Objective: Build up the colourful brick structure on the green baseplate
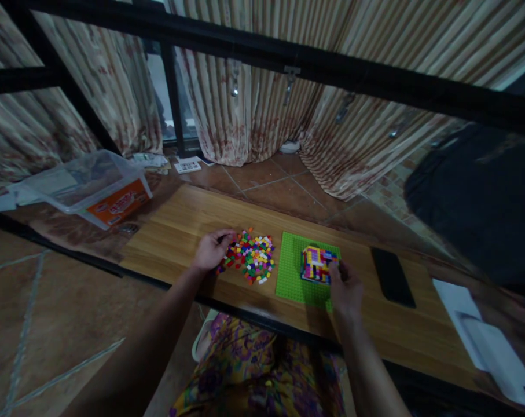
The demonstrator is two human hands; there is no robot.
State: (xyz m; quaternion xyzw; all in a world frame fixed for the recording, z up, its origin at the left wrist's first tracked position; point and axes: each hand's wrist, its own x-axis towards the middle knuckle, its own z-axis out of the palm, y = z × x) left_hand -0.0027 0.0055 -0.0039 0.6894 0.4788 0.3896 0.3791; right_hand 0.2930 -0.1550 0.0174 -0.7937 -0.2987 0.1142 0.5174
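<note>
My left hand [213, 250] is at the left edge of a loose pile of small coloured toy bricks [256, 255]. Its thumb and forefinger come together there, and whatever lies between them is too small to make out. On a green studded baseplate [290, 272] stands a boxy structure of multicoloured toy bricks [316, 263]. My right hand [348, 289] is against the right side of this structure, fingers drawn together at its edge. Those fingertips are partly hidden, so any brick in them cannot be made out.
A black phone-like slab [392, 277] lies right of the baseplate on the wooden table [175, 231]. White flat objects [483, 333] sit at the far right end. A clear plastic bin [101, 185] with an orange label stands beyond the left end. A dark metal bar [262, 43] crosses ahead.
</note>
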